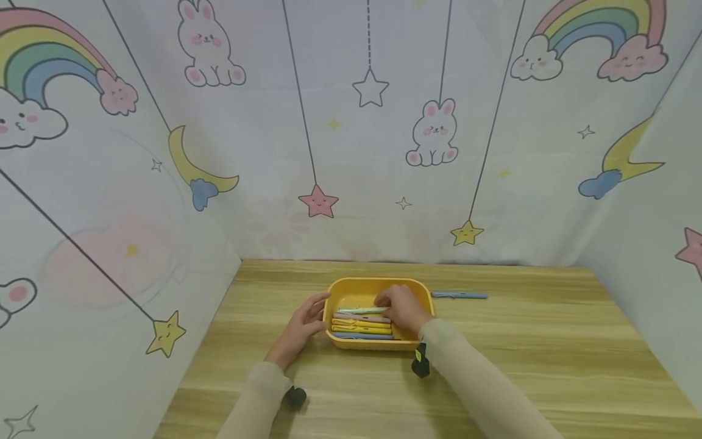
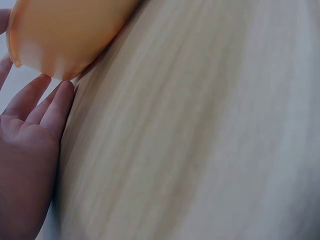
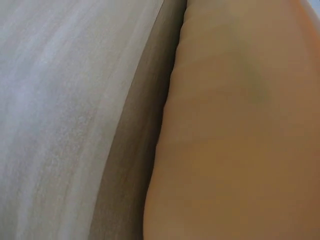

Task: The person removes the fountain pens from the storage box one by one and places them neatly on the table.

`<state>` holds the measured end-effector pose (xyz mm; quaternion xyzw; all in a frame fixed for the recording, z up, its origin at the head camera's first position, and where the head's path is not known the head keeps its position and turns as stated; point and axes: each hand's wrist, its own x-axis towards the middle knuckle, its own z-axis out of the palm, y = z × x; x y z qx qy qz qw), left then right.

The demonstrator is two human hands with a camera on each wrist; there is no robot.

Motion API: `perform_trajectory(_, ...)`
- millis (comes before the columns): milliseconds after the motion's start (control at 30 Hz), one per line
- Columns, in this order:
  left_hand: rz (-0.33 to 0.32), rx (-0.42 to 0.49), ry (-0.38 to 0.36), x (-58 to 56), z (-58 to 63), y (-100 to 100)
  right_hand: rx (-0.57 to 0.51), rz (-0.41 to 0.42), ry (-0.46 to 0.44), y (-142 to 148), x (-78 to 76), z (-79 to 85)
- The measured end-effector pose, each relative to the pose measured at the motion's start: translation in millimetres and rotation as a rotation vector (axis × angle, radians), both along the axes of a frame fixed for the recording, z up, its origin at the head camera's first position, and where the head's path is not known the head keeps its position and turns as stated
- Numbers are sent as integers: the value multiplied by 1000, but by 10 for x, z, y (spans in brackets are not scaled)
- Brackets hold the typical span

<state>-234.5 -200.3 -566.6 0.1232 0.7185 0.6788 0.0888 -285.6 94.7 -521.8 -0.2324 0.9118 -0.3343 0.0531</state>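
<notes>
Head view, lower centre: the mint pen (image 1: pixel 356 311) lies crosswise, left of the nearer right hand (image 1: pixel 407 308), grip unclear; the left hand (image 1: pixel 300 329), fingers extended, touches the box (image 1: pixel 378 345).

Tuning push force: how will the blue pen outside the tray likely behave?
The pen looks stiff: straight and slim. Its slender body suggests little weight. It may start to roll, but the clip along its side would probably stop it early.
</notes>
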Motion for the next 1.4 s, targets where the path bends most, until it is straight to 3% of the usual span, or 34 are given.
perform_trajectory(533,-13,3,11,-1,-5,-12,-107,-97,-102,-1,2,44)
perform_trajectory(933,-11,14,24,0,8,7,-154,-162,-61,5,45,86)
perform_trajectory(1167,-9,11,22,-5,-5,2,-238,-204,-104,21,64,169)
perform_trajectory(1400,0,-1,22,0,-4,2,-319,-194,-116,90,82,166)
